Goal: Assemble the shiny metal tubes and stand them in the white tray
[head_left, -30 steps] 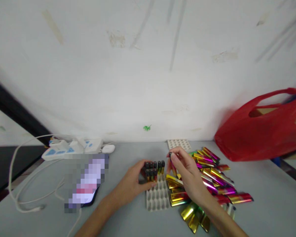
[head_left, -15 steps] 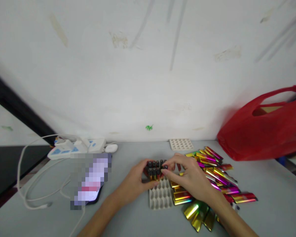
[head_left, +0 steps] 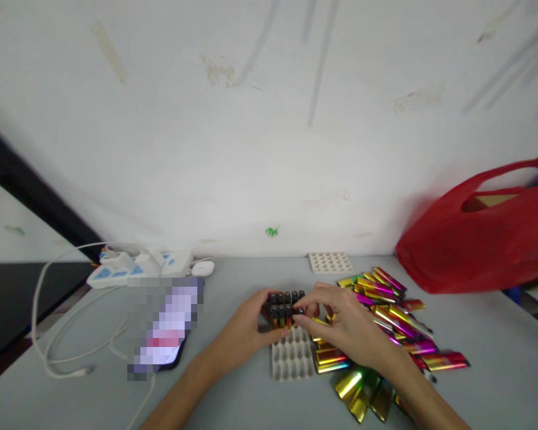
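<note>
Small shiny pieces with black, square-looking tops (head_left: pixel 281 309) stand upright in two rows at the far part of a pale tray with rows of hollows (head_left: pixel 292 363). My left hand (head_left: pixel 246 325) curls round the left side of these rows, thumb at the near edge and fingers behind. Between the thumb and index finger of my right hand (head_left: pixel 343 322) is one more black-topped piece (head_left: pixel 300 311), at the right end of the near row. Beside and partly under my right hand lies a heap of shiny gold, magenta and red flat pieces (head_left: pixel 397 319).
A second pale tray (head_left: pixel 330 263) rests by the wall. On the right stands a red bag (head_left: pixel 479 239). To the left are a phone (head_left: pixel 170 325), a white power strip (head_left: pixel 138 269), a small white case (head_left: pixel 202 269) and loose white cables (head_left: pixel 67 375).
My right hand has shifted slightly down with its black-topped piece, and more of the far row's right end shows. My left hand keeps its place.
</note>
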Demonstrator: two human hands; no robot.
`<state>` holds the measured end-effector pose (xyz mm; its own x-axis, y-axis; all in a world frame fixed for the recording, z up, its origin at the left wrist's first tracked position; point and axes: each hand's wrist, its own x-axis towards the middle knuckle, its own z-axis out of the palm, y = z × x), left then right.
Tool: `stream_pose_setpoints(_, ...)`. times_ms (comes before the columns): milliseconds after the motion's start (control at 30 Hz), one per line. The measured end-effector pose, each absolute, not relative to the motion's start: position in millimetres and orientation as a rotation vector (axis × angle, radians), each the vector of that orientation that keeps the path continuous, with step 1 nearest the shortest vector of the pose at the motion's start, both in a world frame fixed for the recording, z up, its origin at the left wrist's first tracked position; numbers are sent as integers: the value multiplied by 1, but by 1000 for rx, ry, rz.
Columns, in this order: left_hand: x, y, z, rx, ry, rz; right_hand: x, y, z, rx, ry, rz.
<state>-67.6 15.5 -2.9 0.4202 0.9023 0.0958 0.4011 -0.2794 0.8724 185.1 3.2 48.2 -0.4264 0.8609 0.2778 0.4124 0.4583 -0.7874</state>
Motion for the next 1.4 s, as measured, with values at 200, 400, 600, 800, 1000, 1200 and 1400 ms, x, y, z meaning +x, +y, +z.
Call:
stream_pose_setpoints(200, -67, 16, 0, 1851, 1105, 768, 184, 4, 47, -1057, -2029, 836)
stream_pose_setpoints(400, -66, 15, 1, 1857, 1105, 773, 183, 4, 45, -1081, -1983, 823)
stream_pose_setpoints(600, -66, 14, 0, 1837, 1124, 757, 188, 6, 45, -1137, -1939, 833)
stream_pose_setpoints(800, -67, 14, 0, 1835, 1131, 754, 195, 17, 39, -1404, -1883, 675)
stream_pose_setpoints(1000, -67, 14, 0, 1829, 1154, 746, 199, 17, 33, -1707, -2070, 369)
stream_pose_setpoints(1200, -65, 15, 2, 1829, 1154, 750, 195, 10, 33, -1772, -2233, 240)
stream_pose_setpoints(1400, -66, 14, 1, 1823, 1169, 749, 195, 12, 30, -1747, -2181, 274)
